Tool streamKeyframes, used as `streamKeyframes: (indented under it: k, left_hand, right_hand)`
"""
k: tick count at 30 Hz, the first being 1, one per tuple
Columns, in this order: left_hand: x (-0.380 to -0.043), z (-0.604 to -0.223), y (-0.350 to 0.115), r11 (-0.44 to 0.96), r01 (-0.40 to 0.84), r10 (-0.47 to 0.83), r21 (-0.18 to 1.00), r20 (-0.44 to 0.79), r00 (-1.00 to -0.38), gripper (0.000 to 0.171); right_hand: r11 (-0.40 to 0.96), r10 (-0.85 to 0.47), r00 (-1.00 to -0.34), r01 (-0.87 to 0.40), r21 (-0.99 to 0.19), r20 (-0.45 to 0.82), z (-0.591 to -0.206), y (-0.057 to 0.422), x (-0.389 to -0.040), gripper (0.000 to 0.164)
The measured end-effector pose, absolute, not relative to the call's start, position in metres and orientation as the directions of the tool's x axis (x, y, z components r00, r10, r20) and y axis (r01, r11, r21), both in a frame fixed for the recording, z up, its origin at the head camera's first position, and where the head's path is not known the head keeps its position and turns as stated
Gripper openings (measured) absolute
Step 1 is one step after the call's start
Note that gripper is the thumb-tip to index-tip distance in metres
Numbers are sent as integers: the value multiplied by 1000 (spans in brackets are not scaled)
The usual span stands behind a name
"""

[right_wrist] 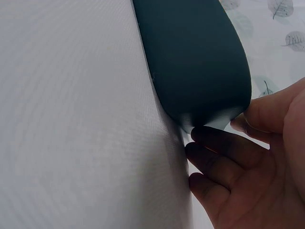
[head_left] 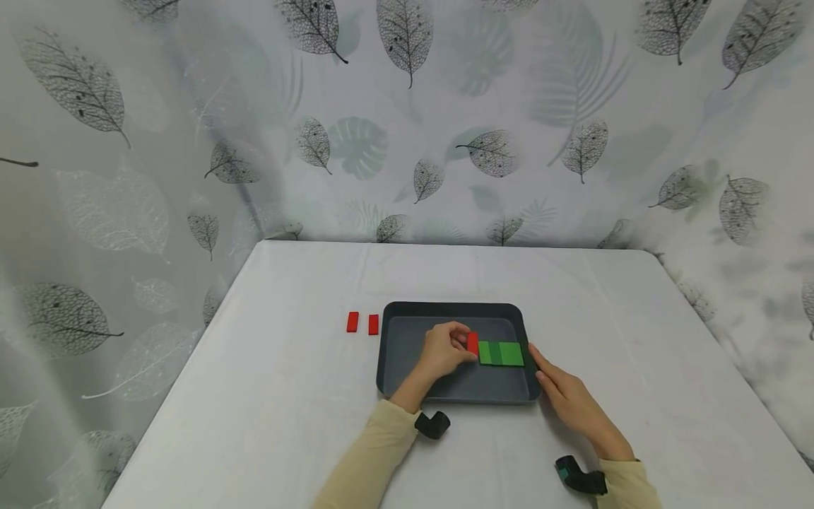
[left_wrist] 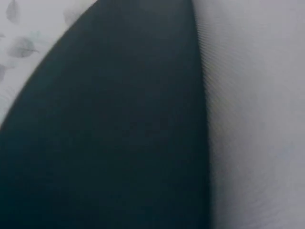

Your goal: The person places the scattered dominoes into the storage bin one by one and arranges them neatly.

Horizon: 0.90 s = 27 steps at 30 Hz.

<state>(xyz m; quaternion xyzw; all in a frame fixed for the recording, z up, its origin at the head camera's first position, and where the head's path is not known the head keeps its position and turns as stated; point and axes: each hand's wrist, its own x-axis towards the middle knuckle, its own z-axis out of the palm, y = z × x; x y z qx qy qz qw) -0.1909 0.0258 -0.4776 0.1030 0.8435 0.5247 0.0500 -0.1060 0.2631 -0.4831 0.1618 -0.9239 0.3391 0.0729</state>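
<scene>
"Two flat red rectangular pieces lie on the white cloth-covered table, left of the dark grey tray with rounded corners. Where's the third red piece?"

"At the fingertips of the left hand, pinched between thumb and curled fingers. That hand reaches in over the tray's near edge, so the piece sits at its right, inside the tray's outline."

"Touching the row of flat green pieces?"

"Just beside the row's left end. I can't tell whether they touch, or whether the red piece rests on the tray's floor."

"And the right hand?"

"Outside the tray, fingers loosely extended, fingertips against the right wall. The green row lies between both hands, close to that wall; the red piece is at the row's far end from the right hand."

"The left wrist view?"

"Mostly the tray's dark side."
</scene>
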Motion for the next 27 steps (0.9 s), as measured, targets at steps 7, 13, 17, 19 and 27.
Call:
streamKeyframes:
  k: [7, 13, 17, 19, 27]
  left_hand:
    - [-189, -482, 32, 494, 103, 205, 863, 0, -979, 45]
    - [-187, -483, 35, 554, 106, 182, 825, 4, -983, 45]
    - [-188, -485, 37, 600, 126, 180, 790, 20, -983, 45]
    - [-188, -485, 37, 606, 134, 184, 784, 25, -983, 46]
    - [-189, -484, 39, 618, 133, 187, 775, 20, -982, 47]
  right_hand:
    - [720, -245, -937, -348, -600, 250, -483, 264, -106, 45]
    - [720, -242, -937, -348, -600, 253, -483, 264, -106, 45]
    - [719, -245, -936, -350, -601, 252, -484, 264, -106, 45]
    - [717, -246, -935, -353, -601, 255, -484, 265, -106, 45]
    - [711, -251, -931, -362, -602, 264, -485, 264, -107, 46]
